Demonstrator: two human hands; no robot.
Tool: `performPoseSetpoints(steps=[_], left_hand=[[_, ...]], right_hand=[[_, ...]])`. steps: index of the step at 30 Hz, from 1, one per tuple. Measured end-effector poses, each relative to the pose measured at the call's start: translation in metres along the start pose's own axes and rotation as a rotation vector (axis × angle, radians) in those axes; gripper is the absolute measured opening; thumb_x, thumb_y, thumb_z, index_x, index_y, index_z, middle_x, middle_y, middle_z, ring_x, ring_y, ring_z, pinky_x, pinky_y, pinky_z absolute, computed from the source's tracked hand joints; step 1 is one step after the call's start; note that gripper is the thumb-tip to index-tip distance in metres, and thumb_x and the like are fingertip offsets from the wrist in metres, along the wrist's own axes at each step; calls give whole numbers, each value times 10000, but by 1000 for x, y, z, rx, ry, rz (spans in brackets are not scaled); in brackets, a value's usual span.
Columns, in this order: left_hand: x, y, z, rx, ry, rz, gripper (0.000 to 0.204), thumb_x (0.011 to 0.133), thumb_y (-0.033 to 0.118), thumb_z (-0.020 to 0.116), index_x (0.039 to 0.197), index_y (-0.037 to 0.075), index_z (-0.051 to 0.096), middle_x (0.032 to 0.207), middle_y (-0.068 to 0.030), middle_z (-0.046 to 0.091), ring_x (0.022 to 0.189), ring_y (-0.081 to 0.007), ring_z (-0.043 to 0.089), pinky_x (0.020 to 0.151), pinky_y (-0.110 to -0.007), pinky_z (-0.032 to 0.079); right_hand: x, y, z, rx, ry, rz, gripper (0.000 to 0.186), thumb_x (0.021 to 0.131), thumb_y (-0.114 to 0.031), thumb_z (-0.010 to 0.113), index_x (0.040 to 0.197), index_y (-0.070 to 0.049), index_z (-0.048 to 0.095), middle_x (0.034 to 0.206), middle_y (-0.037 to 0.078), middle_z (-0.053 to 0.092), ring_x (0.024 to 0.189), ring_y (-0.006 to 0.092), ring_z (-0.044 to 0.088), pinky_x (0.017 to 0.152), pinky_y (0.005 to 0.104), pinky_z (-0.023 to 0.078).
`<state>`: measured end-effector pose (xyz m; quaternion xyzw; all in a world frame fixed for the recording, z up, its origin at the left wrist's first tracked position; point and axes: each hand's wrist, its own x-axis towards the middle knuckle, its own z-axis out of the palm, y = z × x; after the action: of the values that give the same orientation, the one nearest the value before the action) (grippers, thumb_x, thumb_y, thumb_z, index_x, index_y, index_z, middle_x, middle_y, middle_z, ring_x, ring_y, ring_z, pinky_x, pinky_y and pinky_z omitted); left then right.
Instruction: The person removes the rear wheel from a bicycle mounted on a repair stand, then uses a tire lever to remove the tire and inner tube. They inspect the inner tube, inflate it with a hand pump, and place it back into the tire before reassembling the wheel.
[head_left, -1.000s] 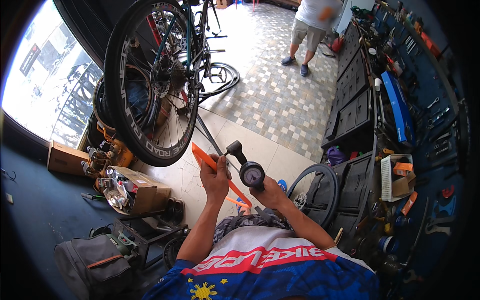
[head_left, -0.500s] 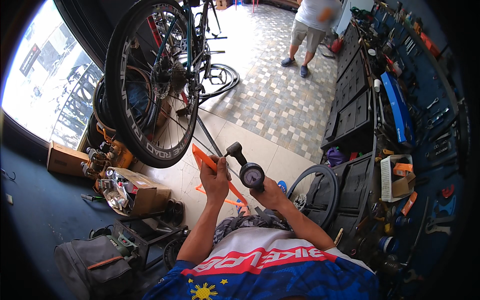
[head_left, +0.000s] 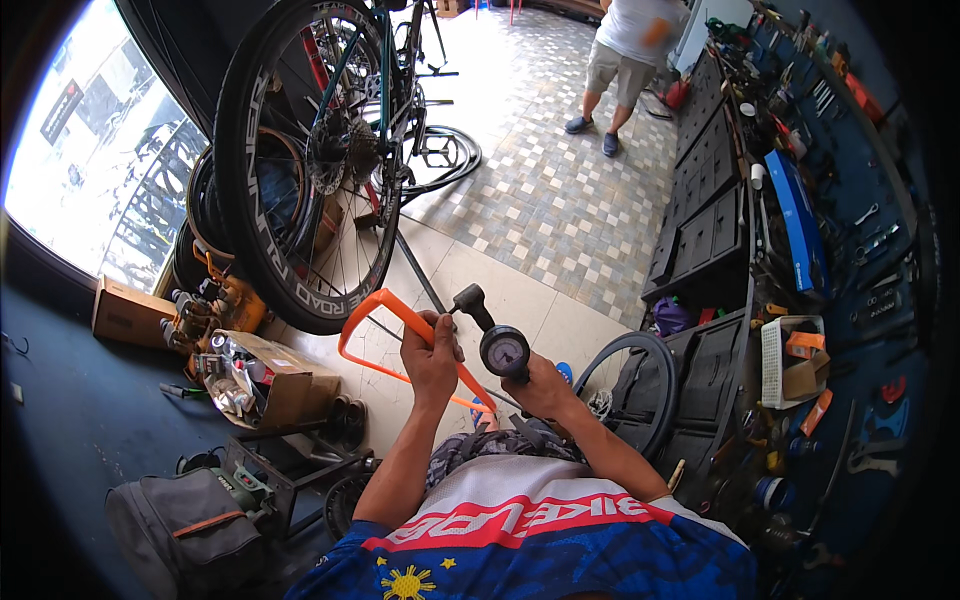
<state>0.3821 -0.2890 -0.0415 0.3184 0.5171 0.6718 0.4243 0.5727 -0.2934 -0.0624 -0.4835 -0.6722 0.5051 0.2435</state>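
Observation:
My left hand point(head_left: 430, 360) is closed around an orange bicycle inner tube point(head_left: 362, 312), thumb up, at the middle of the view. The tube hangs in a loop left of that hand and runs down toward my lap. My right hand point(head_left: 542, 388) grips a black tire inflator point(head_left: 482, 318) with a round pressure gauge point(head_left: 505, 352). The inflator's head sits just beside my left thumb, where a thin dark stem bridges it and the tube. My fingers partly hide that joint.
A bicycle's rear wheel point(head_left: 240, 190) hangs raised at upper left. Below it are an open cardboard box point(head_left: 290, 385) and a grey bag point(head_left: 185, 535). A loose wheel rim point(head_left: 668, 385) leans at right by dark drawers point(head_left: 700, 210). A person point(head_left: 620, 75) stands farther back.
The orange inner tube has swung out and spread into a wider, rounder loop on the left. Both hands and the inflator have stayed nearly in place.

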Motion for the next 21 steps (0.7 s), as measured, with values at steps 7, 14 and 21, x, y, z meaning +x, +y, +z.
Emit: performPoseSetpoints(steps=[7,14,21], left_hand=[[-2,-3,3,-80,40,-29,192,1055,165,629,1046,34,490,673,-23,525,520,-91,529,486,-260,492],[-10,-8,1,-281,68,-113,182,1051,130,620,1003,40,470,729,-80,562,543,-168,574,527,-339,541],[-19,-13,-14,-458,69,-159,157,1042,109,622,992,65,480,739,-78,555,583,-187,589,533,-364,546]], right_hand=[[2,8,0,24,-37,17,416,859,-85,649,1269,-54,588,1010,221,726,957,386,733,830,433,558],[3,23,5,68,-29,-5,405,846,-97,675,1241,-47,601,998,204,718,928,343,722,826,411,550],[6,16,-25,47,118,227,269,877,-114,692,1125,-27,635,849,85,678,761,177,633,728,351,526]])
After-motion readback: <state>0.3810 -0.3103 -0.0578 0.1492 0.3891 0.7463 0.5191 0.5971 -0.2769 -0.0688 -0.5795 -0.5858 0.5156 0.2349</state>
